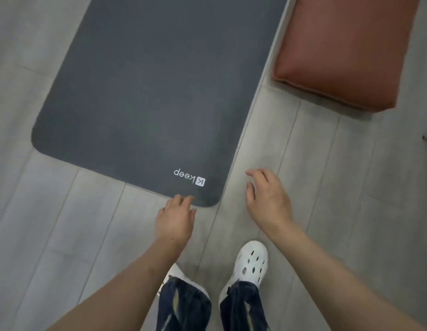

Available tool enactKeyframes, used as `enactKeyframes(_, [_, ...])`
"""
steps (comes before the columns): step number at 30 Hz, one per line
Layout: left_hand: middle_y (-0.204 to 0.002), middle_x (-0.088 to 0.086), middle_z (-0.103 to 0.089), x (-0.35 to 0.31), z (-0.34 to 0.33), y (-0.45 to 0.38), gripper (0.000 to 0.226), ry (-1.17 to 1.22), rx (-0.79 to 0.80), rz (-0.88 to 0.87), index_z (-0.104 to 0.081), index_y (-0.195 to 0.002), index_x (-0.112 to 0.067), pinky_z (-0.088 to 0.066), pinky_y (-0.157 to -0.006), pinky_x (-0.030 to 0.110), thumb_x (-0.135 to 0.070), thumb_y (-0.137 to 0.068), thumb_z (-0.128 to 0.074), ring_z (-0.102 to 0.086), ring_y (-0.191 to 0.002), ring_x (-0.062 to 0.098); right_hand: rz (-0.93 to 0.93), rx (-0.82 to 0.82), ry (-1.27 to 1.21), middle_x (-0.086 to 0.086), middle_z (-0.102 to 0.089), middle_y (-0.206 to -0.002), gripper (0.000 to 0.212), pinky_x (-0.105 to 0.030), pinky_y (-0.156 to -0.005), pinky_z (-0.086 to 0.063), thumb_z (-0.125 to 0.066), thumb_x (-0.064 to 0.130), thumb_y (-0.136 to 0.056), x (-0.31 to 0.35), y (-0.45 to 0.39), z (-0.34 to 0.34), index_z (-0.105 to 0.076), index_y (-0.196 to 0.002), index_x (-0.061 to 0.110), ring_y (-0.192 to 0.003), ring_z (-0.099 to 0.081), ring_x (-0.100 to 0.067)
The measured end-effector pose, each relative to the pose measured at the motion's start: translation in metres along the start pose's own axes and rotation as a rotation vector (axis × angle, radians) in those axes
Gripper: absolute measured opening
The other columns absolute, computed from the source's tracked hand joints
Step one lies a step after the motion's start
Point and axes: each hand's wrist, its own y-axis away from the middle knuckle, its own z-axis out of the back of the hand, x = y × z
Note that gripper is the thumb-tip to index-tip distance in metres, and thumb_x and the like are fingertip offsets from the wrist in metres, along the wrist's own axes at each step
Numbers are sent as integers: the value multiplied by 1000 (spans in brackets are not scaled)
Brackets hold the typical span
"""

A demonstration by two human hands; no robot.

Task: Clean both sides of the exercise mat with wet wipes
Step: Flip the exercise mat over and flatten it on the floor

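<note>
The grey exercise mat [145,91] near edge at lower centre is touched by the relaxed left hand [176,219]; nothing is held by the loosely spread right hand [267,199].

The pale grey wooden floor [303,151] lies bare between the flat dark grey exercise mat [148,91] and the reddish-brown leather cushion [346,51]. A hand could pass there, and on the bare floor left of the mat too.

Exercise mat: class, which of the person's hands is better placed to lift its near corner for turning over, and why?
The left hand: its fingertips are already at the exercise mat's near edge beside the corner. The right hand hangs over bare floor, off the mat.
</note>
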Motion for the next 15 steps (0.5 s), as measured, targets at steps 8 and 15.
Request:
enactKeyframes(8, [-137,0,-49,6,-155,-117,43,-80,-63,-110,-57,-134,-26,-38,-108,40,-48,-98,-63,-44,-132,24,-78,41,-44,0,-58,-115,28,-38,-81,-55,-56,16,-94,-117,14,-135,-65,-121,17,-107,-58,-21])
enactKeyframes(15, [-148,1,-38,9,-206,-148,68,-178,-156,-96,-54,-127,-32,-33,-113,55,-64,-73,-80,-31,-144,26,-73,18,-88,-1,-58,-113,25,-36,-83,-53,-57,12,-94,-145,12,-176,-66,-117,14,-106,-59,-20])
